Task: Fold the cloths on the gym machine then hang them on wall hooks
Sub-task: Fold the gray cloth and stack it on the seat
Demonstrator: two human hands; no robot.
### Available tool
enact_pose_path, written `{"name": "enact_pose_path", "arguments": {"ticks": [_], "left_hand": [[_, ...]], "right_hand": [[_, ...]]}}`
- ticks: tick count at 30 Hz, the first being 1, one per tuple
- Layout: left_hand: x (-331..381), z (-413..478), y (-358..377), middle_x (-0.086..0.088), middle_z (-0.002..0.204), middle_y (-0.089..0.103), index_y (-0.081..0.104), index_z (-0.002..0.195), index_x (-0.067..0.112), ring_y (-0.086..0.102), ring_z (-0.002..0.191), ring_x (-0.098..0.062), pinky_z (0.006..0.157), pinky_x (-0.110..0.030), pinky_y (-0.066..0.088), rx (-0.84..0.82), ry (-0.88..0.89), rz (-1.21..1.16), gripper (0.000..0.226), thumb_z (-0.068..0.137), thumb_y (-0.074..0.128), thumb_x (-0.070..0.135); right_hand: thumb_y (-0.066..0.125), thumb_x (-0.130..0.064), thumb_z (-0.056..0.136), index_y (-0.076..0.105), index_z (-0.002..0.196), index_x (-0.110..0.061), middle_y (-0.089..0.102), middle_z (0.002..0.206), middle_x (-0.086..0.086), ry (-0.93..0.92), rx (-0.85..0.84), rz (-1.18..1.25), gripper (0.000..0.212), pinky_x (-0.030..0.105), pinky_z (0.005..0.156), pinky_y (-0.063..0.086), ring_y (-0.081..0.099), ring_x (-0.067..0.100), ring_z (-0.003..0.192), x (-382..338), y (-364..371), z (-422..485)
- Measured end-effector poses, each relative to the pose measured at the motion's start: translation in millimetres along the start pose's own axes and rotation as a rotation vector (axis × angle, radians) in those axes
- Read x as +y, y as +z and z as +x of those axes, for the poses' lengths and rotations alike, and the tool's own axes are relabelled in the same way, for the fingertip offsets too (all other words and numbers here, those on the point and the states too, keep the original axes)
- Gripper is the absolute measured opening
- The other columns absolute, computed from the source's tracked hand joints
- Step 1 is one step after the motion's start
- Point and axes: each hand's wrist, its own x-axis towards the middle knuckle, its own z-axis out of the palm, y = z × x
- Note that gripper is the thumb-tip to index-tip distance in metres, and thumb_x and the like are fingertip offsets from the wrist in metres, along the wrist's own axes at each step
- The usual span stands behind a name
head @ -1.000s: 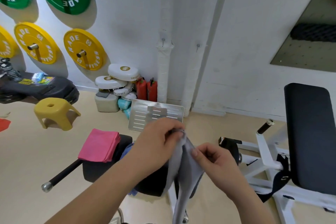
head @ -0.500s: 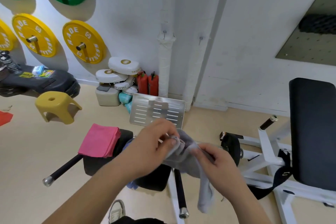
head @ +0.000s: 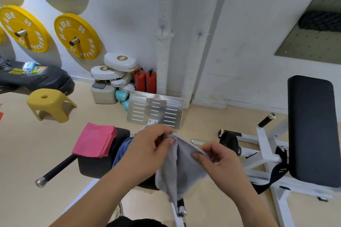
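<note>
Head view: left hand (head: 147,150) and right hand (head: 220,160), pinch grip on grey cloth (head: 180,167).

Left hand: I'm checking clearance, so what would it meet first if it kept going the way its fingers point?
Probably the right hand. The left hand points rightward along the grey cloth both pinch; depth unclear.

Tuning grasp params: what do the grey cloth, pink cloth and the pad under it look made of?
Grey cloth: soft, matte, towel-like fabric; it drapes and creases between left hand and right hand.
Pink cloth: thin matte fabric, folded flat with crisp stacked edges.
Pad: black, smooth, slightly sheened, probably vinyl over foam.
</note>
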Motion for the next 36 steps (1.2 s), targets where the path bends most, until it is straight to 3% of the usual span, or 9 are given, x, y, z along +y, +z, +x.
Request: {"name": "enact_pose_path", "arguments": {"ticks": [5, 9, 12, 15, 19, 21, 24, 30, 36], "left_hand": [[-8, 10, -30, 0.013, 0.092, 0.07, 0.068, 0.102, 0.035, 0.061, 0.087, 0.004, 0.073, -0.017, 0.05, 0.233, -0.139, -0.05, 0.011, 0.099, 0.062, 0.025], [-11, 16, -50, 0.015, 0.093, 0.069, 0.068, 0.101, 0.031, 0.058, 0.085, 0.012, 0.066, -0.002, 0.042, 0.338, -0.178, 0.0, 0.013, 0.1, 0.06, 0.02], [-14, 15, -50, 0.017, 0.094, 0.068, 0.065, 0.108, 0.034, 0.06, 0.084, 0.01, 0.066, -0.006, 0.043, 0.27, -0.23, 0.033, 0.015, 0.1, 0.061, 0.022], [-22, 12, -38, 0.013, 0.1, 0.068, 0.059, 0.129, 0.032, 0.064, 0.088, 0.001, 0.057, -0.005, 0.047, 0.168, -0.355, -0.074, 0.038, 0.094, 0.071, 0.024], [-38, 8, -28, 0.001, 0.085, 0.077, 0.072, 0.092, 0.022, 0.076, 0.079, -0.016, 0.072, -0.029, 0.065, 0.136, -0.523, -0.149, 0.007, 0.089, 0.078, 0.024], [-46, 3, -24, -0.004, 0.078, 0.077, 0.076, 0.084, 0.014, 0.076, 0.07, -0.016, 0.067, -0.027, 0.065, 0.062, -0.576, -0.156, 0.009, 0.091, 0.075, 0.018], [-41, -6, -16, -0.01, 0.083, 0.074, 0.074, 0.085, 0.008, 0.072, 0.071, -0.015, 0.055, -0.015, 0.056, 0.013, -0.574, -0.194, 0.014, 0.096, 0.069, 0.015], [4, -14, 18, -0.01, 0.071, 0.07, 0.075, 0.086, 0.011, 0.06, 0.066, -0.014, 0.065, -0.027, 0.055, -0.034, -0.449, -0.451, 0.015, 0.089, 0.078, 0.025], [16, -30, 30, 0.002, 0.085, 0.08, 0.08, 0.086, 0.022, 0.076, 0.083, -0.012, 0.082, -0.03, 0.061, 0.02, -0.455, -0.556, 0.01, 0.093, 0.073, 0.019]], "right_hand": [[0.061, -0.008, 0.096, 0.072, 0.084, -0.031, 0.069, 0.076, -0.014, 0.083, -0.028, -0.116, 0.028, 0.013, 0.066, 0.046, 0.057, 0.0, 0.068, 28, 3, -7], [0.057, -0.013, 0.102, 0.077, 0.091, -0.034, 0.072, 0.079, -0.008, 0.121, 0.023, -0.032, 0.031, 0.016, 0.066, 0.043, 0.058, 0.004, 0.069, 36, -4, -11], [0.06, -0.02, 0.102, 0.078, 0.088, -0.035, 0.071, 0.075, 0.0, 0.151, 0.137, 0.085, 0.027, 0.026, 0.066, 0.044, 0.056, 0.009, 0.067, 30, -3, -9], [0.067, -0.016, 0.098, 0.081, 0.092, -0.022, 0.08, 0.084, 0.002, 0.195, 0.215, 0.318, 0.016, 0.028, 0.073, 0.053, 0.069, 0.012, 0.077, 12, 2, -6], [0.076, -0.018, 0.091, 0.073, 0.091, -0.007, 0.076, 0.075, 0.01, 0.216, 0.229, 0.38, 0.012, 0.031, 0.069, 0.051, 0.065, 0.016, 0.068, 0, 8, -4], [0.077, -0.021, 0.09, 0.071, 0.086, -0.006, 0.067, 0.067, 0.01, 0.212, 0.213, 0.36, 0.017, 0.034, 0.068, 0.045, 0.054, 0.018, 0.067, -2, 12, -4], [0.077, -0.022, 0.09, 0.073, 0.075, -0.01, 0.069, 0.07, 0.017, 0.21, 0.185, 0.36, 0.019, 0.037, 0.072, 0.046, 0.056, 0.019, 0.07, -2, 16, -5], [0.068, -0.023, 0.098, 0.08, 0.083, -0.019, 0.075, 0.08, 0.012, 0.165, 0.049, 0.247, 0.019, 0.036, 0.071, 0.052, 0.063, 0.014, 0.075, -8, 31, -10], [0.061, -0.024, 0.102, 0.082, 0.092, -0.022, 0.078, 0.089, 0.014, 0.097, -0.012, 0.212, 0.024, 0.061, 0.083, 0.058, 0.071, 0.039, 0.092, -22, 34, -21]]}}
